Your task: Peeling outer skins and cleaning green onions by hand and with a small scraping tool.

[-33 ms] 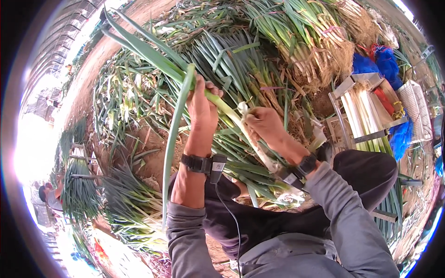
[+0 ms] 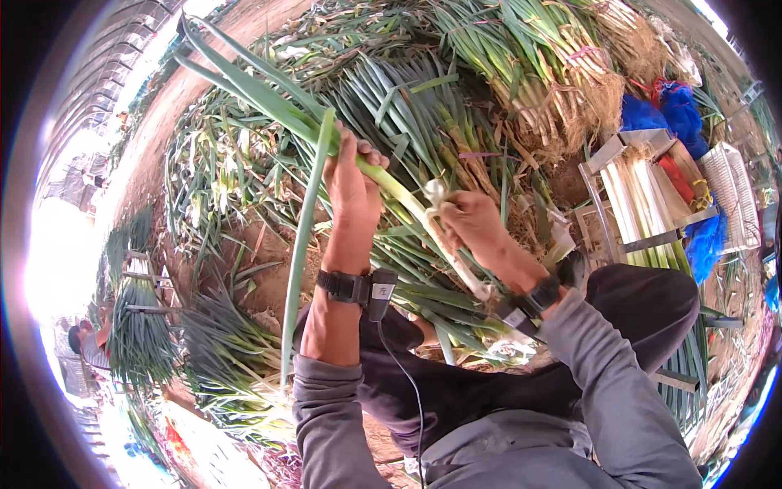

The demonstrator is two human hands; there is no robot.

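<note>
Left hand (image 2: 352,179) wrapped round a leek (image 2: 397,192), just where green gives way to white. Right hand (image 2: 472,222) apart from it, lower on the shank, thumb and fingers pinched at a pale curl of skin (image 2: 435,192). Fingers cover the contact; can't tell whether they have loose skin alone or some sound layer with it.

Leek lies slantwise in the air over the lap: leaves up and left, root end (image 2: 482,291) down near the right wrist.

Risks, as I judge them. A pinch too deep would tear good white layers along with the skin. A brittle skin could snap short under a sharp tug and leave a strip behind. Only the left hand looks to bear the stalk; a slack grip there could let it twist or slide under a pull, too hard a one could bruise it. Root end hangs close to the right wrist's device (image 2: 515,313), so a downward pull might knock or snag it. One long leaf (image 2: 303,244) droops beside the left forearm: could crease or catch on the strap. Cable (image 2: 399,359) from that wrist runs down over the lap; a wide swing might tug it.
</note>
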